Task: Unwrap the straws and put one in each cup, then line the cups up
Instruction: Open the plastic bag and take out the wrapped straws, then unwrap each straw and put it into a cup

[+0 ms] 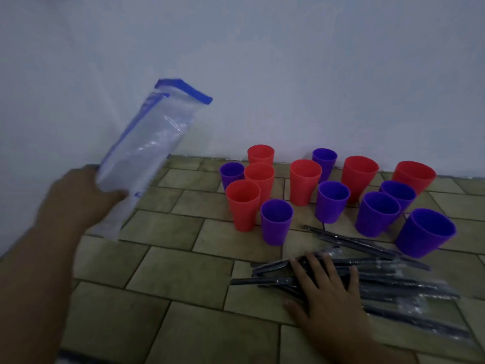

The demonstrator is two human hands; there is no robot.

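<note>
Left hand grips the lower part of a clear plastic zip bag with a blue seal strip, held tilted up off the table, top end toward the wall. Bag contents: can't tell, it's blurred.

Right hand is open, palm down, fingers spread flat on the pile of wrapped dark straws. Straws lie loose on the table at front right, all in clear wrappers, fanning out to both sides of the hand.

Cups sit upright in a loose cluster behind the straws, near the wall: 6 red cups and 7 purple cups, mixed, not in a line, no straws inside. Largest-looking purple cup is just beside the straw pile.
</note>
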